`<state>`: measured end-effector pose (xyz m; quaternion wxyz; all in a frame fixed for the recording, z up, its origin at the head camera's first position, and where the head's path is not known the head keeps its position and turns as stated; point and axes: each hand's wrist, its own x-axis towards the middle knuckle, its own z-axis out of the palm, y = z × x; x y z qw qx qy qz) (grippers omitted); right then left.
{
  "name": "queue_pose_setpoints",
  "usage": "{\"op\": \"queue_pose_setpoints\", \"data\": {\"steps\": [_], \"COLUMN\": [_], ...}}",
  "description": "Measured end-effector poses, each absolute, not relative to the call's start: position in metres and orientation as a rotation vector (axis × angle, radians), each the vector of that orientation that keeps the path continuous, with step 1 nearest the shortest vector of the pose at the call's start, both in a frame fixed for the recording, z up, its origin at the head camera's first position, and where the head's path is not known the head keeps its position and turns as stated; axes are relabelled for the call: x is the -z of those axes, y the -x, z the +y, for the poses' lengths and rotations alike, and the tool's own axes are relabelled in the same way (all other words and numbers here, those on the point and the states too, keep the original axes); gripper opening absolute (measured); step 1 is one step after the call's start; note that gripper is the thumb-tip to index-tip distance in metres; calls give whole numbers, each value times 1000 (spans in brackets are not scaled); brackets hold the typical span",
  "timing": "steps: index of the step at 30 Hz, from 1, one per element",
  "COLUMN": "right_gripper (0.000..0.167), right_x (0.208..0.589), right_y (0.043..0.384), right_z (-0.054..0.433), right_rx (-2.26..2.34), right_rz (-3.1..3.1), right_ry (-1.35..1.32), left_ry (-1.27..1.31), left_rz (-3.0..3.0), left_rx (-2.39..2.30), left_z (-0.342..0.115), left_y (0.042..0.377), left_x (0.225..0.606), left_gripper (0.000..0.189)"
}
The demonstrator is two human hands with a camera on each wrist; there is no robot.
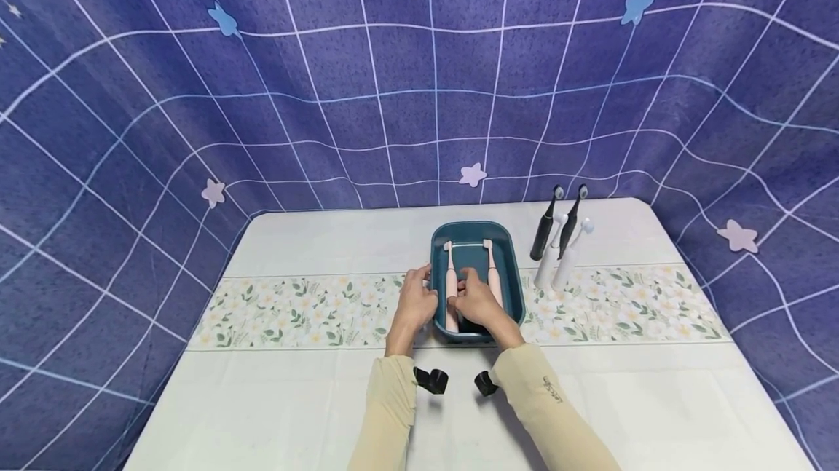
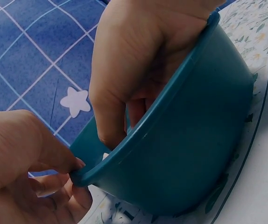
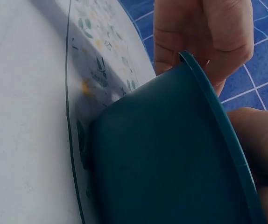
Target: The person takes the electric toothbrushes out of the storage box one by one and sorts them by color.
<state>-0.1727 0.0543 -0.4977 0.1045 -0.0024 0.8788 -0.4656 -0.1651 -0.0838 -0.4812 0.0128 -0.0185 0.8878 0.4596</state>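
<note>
A dark teal plastic basin (image 1: 478,226) sits on the table with two pale pink electric toothbrushes inside, heads toward the far wall. My left hand (image 1: 417,300) is at the basin's left side, thumb and fingers pinching its rim (image 2: 85,176). Reaching down inside is my right hand (image 1: 480,303), with its thumb over the handle of the left toothbrush (image 1: 451,281) and its fingers bent beside it. The right toothbrush (image 1: 493,274) leans along the basin's right side, its lower end hidden behind that hand. In the left wrist view the basin wall covers the right fingertips.
Right of the basin stand two black electric toothbrushes (image 1: 543,232) and two white ones (image 1: 565,267), upright and close together. A floral strip (image 1: 295,311) crosses the white table (image 1: 275,398). A blue gridded curtain (image 1: 367,114) with stars hangs behind.
</note>
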Motion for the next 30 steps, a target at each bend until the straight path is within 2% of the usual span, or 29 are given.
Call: {"op": "queue_pose_setpoints", "data": {"steps": [9,14,22,30], "right_gripper": [69,62,54,54], "right_x": [500,501,502,503], "right_y": [176,178,179,180], "right_z": [56,56,54,54], "right_rx": [1610,1749,1767,1785], "right_rz": [2402,2290,2267,2246], "right_ry": [-86,-81,-29,5], "left_ry": [38,34,35,40], "left_rz": [2782,2783,2768,2763], "left_rx": [-1421,-1410,-1416,-1418], "left_z": [-84,-84,-83,-84], "left_y": [166,167,167,167], "left_x": [481,482,482,482], "left_gripper": [51,51,52,53]}}
